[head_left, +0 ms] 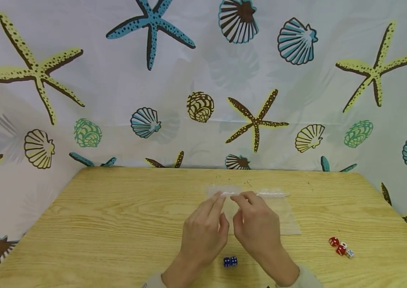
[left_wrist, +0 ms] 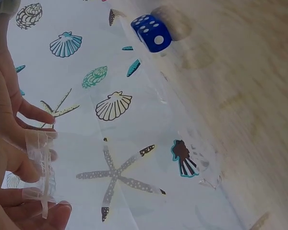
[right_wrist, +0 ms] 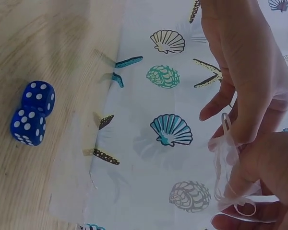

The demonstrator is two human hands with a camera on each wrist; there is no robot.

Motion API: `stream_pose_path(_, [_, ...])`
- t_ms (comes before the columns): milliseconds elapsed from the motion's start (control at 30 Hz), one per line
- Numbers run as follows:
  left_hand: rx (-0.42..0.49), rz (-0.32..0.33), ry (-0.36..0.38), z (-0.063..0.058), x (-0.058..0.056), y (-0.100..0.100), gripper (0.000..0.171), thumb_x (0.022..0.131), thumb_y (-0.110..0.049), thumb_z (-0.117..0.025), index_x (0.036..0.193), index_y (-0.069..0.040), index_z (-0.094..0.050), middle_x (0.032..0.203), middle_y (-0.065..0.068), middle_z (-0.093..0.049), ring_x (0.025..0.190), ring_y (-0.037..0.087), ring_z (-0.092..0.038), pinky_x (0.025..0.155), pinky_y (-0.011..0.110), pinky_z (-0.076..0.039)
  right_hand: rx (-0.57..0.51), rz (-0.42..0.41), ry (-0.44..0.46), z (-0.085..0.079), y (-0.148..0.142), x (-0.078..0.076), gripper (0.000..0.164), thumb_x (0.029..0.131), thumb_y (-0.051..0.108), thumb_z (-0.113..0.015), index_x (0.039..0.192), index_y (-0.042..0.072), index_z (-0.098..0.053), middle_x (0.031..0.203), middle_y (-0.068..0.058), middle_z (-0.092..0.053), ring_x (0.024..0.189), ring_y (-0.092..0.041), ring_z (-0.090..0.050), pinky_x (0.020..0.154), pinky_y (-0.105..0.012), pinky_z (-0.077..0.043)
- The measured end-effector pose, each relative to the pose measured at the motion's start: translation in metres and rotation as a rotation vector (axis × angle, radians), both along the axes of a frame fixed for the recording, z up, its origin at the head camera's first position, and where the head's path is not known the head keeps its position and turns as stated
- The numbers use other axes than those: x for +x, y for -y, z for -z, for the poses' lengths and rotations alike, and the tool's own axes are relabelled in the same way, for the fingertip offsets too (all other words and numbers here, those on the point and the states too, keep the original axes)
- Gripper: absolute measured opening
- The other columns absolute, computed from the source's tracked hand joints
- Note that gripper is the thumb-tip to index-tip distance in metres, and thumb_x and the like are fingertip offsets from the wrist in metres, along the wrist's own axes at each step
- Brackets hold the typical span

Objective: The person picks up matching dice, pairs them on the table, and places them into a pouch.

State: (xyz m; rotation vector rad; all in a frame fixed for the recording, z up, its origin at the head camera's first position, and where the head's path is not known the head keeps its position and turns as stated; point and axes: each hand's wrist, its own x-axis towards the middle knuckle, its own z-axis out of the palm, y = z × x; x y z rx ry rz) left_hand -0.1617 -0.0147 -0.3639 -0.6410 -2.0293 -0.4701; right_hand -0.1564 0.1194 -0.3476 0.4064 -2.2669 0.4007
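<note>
Pouch [head_left: 285, 219], sheer, drawstring type, over wood-grain tabletop [head_left: 117, 224], beyond blue dice [head_left: 227, 262]. Likely light, limp, a bit slick, easily creased; best gripped by the corded mouth, not the sheer panel. Pinched there by left hand [head_left: 203, 232] and right hand [head_left: 260, 224]. Count: one pouch; two blue dice, two red dice [head_left: 341, 250], two white dice [head_left: 350, 253].

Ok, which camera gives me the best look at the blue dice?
The right wrist view: both blue dice show large, with their pips readable. The head view shows both, but small and low in the picture. In the left wrist view, near the top, I can't clearly separate two dice.
</note>
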Motion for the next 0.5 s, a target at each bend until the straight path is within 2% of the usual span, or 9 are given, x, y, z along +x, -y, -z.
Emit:
stream_pose_path(133, [-0.024,-0.041,0.043,-0.0012,-0.0007,0.0,0.039,0.066,0.003,-0.072,0.105,0.0,-0.069,0.107,0.011,-0.071,0.087,0.021,-0.07,0.067,0.027,-0.057,-0.009,-0.014,0.038,0.0002,-0.0013,-0.0003,0.024,0.07,0.001,-0.07,0.093,0.01,-0.072,0.089,-0.003,-0.066,0.071,-0.018,-0.065,0.045,-0.025,-0.049])
stream_pose_path(300, [-0.052,-0.073,0.103,-0.0028,-0.002,0.0006,0.029,0.071,0.0,-0.074,0.099,-0.002,-0.072,0.102,0.009,-0.072,0.083,0.019,-0.071,0.066,0.026,-0.057,-0.031,-0.071,0.113,0.0009,-0.004,-0.002,0.022,0.074,0.004,-0.073,0.096,0.008,-0.071,0.091,-0.003,-0.066,0.057,-0.011,-0.057,0.042,-0.017,-0.041])
stream_pose_path(400, [-0.051,-0.076,0.134,-0.0026,-0.0038,0.0005,0.022,0.074,-0.002,-0.074,0.096,-0.003,-0.073,0.098,0.008,-0.073,0.081,0.018,-0.071,0.064,0.026,-0.057,-0.033,-0.099,0.158,0.0013,-0.006,-0.0038,0.024,0.074,0.004,-0.072,0.098,0.008,-0.07,0.093,-0.003,-0.067,0.053,-0.008,-0.052,0.042,-0.015,-0.039])
stream_pose_path(500, [-0.045,-0.06,0.181,-0.0026,-0.0055,0.0008,0.024,0.076,-0.002,-0.072,0.099,-0.002,-0.073,0.1,0.009,-0.073,0.082,0.02,-0.071,0.062,0.026,-0.057,-0.022,-0.106,0.191,0.0004,-0.0083,-0.0056,0.024,0.075,0.003,-0.072,0.098,0.008,-0.07,0.095,-0.004,-0.068,0.049,-0.006,-0.047,0.041,-0.014,-0.036])
